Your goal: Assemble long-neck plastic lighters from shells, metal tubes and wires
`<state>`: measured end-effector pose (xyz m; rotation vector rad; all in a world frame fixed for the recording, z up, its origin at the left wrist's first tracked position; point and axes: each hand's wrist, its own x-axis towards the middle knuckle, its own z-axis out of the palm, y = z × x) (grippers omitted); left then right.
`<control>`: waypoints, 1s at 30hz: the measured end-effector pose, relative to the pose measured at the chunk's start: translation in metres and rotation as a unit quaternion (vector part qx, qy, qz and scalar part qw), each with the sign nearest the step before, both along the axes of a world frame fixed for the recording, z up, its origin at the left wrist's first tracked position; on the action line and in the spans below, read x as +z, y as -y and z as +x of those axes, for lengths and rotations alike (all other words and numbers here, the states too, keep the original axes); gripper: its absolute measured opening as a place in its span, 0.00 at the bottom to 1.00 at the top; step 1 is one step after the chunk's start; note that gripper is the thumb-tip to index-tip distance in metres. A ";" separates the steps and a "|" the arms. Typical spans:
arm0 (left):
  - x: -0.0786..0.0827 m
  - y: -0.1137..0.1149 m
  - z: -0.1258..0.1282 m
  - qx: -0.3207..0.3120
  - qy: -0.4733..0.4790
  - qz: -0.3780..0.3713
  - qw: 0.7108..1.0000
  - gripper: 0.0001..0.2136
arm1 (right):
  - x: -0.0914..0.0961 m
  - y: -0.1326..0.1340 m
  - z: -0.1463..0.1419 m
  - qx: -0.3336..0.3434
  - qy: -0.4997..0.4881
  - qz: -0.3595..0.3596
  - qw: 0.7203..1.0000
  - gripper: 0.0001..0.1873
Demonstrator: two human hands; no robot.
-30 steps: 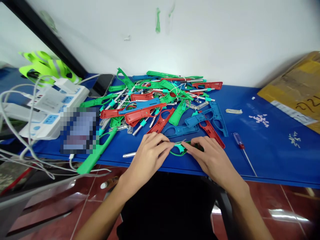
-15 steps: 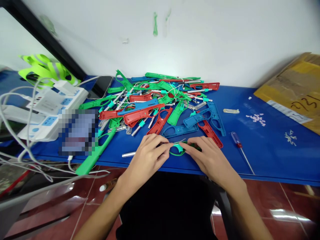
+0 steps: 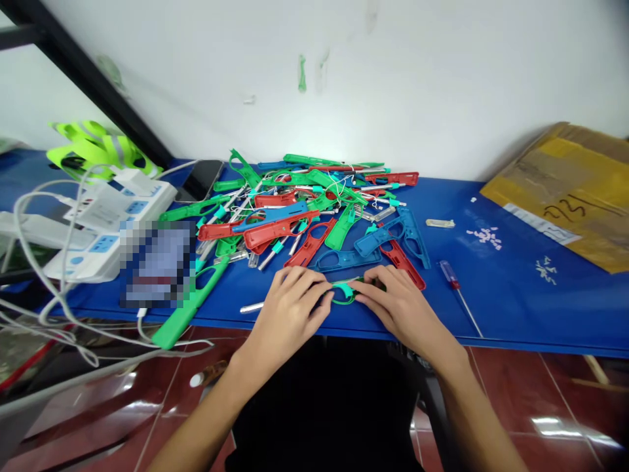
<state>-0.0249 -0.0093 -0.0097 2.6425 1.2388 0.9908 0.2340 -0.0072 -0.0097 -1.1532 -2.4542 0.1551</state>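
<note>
Both my hands rest on the front edge of a blue table (image 3: 515, 308), pinching one green plastic handle shell (image 3: 344, 293) between them. My left hand (image 3: 292, 308) grips its left end and my right hand (image 3: 400, 308) presses on its right end. A teal piece sits at the middle of the shell. Just behind my fingers lies a pile of green, red and blue handle shells (image 3: 314, 210) mixed with thin metal tubes. A loose metal tube (image 3: 252, 307) lies to the left of my left hand.
A red-handled screwdriver (image 3: 455, 288) lies right of my right hand. Small white parts (image 3: 484, 236) are scattered further back. A cardboard box (image 3: 570, 193) sits at the far right. White power strips (image 3: 98, 223) with cables, a phone (image 3: 199, 180) and a long green shell (image 3: 189, 305) crowd the left.
The view has tilted up slightly. My hands have stayed on the green shell, with the fingers drawn a little closer together over it.
</note>
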 end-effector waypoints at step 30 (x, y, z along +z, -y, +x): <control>-0.015 0.013 -0.003 0.042 -0.001 0.037 0.998 0.19 | 0.035 -0.167 0.015 -0.083 0.211 0.006 0.974 0.12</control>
